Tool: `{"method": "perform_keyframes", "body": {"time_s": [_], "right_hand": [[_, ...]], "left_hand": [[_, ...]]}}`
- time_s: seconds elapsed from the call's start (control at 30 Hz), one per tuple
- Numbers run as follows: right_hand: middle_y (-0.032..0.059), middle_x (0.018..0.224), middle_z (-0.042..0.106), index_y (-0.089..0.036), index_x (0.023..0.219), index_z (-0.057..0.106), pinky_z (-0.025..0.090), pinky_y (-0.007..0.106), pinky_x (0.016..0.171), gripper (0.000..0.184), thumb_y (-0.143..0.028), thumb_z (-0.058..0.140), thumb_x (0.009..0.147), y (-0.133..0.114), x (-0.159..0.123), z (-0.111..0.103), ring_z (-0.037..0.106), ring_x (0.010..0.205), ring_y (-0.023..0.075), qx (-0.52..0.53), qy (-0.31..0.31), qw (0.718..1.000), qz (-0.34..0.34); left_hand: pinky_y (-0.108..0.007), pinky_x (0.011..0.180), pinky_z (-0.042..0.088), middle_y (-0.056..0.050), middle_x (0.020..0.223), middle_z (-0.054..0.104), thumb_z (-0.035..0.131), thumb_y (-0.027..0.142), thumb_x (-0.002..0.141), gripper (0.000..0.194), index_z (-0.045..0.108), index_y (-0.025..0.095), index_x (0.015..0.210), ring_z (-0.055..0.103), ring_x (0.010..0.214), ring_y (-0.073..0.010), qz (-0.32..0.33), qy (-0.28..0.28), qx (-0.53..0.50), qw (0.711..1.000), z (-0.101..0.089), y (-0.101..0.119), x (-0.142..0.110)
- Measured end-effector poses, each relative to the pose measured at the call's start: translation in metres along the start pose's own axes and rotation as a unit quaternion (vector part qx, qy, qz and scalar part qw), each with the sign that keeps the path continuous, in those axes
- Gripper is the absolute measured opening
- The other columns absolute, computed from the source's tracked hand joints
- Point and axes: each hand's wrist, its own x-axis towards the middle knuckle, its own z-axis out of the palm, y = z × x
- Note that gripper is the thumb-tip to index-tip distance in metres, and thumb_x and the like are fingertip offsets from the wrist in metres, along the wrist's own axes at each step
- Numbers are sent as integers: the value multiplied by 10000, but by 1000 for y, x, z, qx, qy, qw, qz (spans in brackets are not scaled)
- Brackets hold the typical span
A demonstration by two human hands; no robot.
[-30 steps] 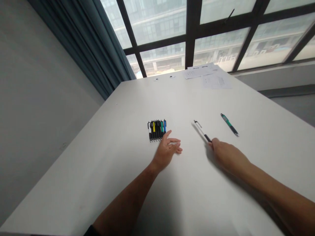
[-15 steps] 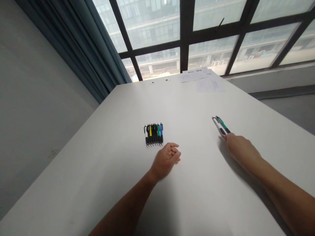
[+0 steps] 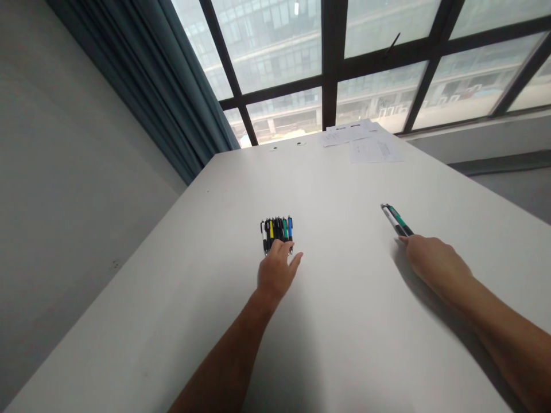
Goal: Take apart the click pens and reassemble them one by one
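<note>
A row of several pens (image 3: pixel 277 228) lies side by side on the white table (image 3: pixel 206 264), with white, yellow, black, green and blue barrels. My left hand (image 3: pixel 278 267) is over the near ends of that row, its thumb spread from the fingers, and it covers some of the tips. Whether the fingers touch the pens I cannot tell. Off to the right, my right hand (image 3: pixel 434 264) is closed around the lower ends of two pens, a white one (image 3: pixel 391 218) and a green one (image 3: pixel 398 217), both pointing away from me.
Sheets of paper (image 3: pixel 374 150) lie at the far right end of the table. Beyond that end are a dark-framed window (image 3: pixel 329 69) and a blue curtain (image 3: pixel 172 80). A wall (image 3: pixel 86 172) runs along the left side.
My left hand has moved left and forward onto the near ends of the pen row, and its fingers have opened. My right hand keeps its two pens. The view has shifted slightly.
</note>
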Motion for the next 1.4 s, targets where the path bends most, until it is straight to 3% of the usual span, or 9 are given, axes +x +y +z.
{"method": "perform_keyframes", "body": {"time_s": [0.27,0.53,0.7,0.8,0.93,1.1,1.2,1.4], "right_hand": [[312,826,704,-11,1111,724,444,399,581,658,-403,198,1051,3,-6,-2,696,657,329,-21,17,999,-44],[244,775,719,-87,1036,684,433,384,589,564,-407,220,1063,-10,-8,9,695,672,327,-48,33,996,-72],[224,817,741,-109,1010,639,414,367,593,509,-399,226,1074,-28,-20,14,720,731,340,-65,38,989,-129],[214,808,745,-120,1011,626,396,362,597,476,-397,245,1075,-35,-27,17,726,749,347,-54,27,986,-154],[229,839,750,-123,996,628,400,373,627,447,-377,268,1072,-38,-30,20,726,772,353,-29,20,983,-179],[218,841,757,-145,954,626,401,367,620,434,-386,284,1068,-39,-30,26,727,757,340,-16,34,979,-200],[201,843,762,-165,935,615,394,359,609,399,-380,305,1065,-42,-32,31,729,754,330,-14,43,975,-217],[163,771,749,-198,861,580,354,352,577,386,-386,312,1064,-45,-38,35,711,683,308,-10,63,966,-251]], "left_hand": [[-280,687,486,-64,1047,654,547,361,1000,277,690,214,1186,642,881,-194,-9,-41,83,996,0,0,2],[-346,753,456,-83,978,674,574,283,979,204,753,222,1058,527,909,-236,69,14,72,995,0,-5,3],[-391,814,417,-91,913,699,570,221,972,204,761,221,902,505,859,-238,104,9,8,995,2,-9,5],[-401,832,407,-100,914,700,570,208,969,196,752,213,897,511,868,-244,106,7,-8,994,3,-9,6],[-398,834,416,-103,940,700,557,218,978,184,736,178,986,522,886,-249,124,20,56,990,4,-9,6],[-377,844,439,-86,978,668,658,255,930,137,722,176,1021,518,919,-245,106,44,94,989,2,-7,6],[-383,841,446,-100,973,631,730,330,881,207,732,154,990,510,930,-257,77,58,114,989,0,-5,6],[-378,785,443,-99,916,625,697,289,904,157,751,149,857,504,889,-248,77,52,141,986,2,-1,6]]}}
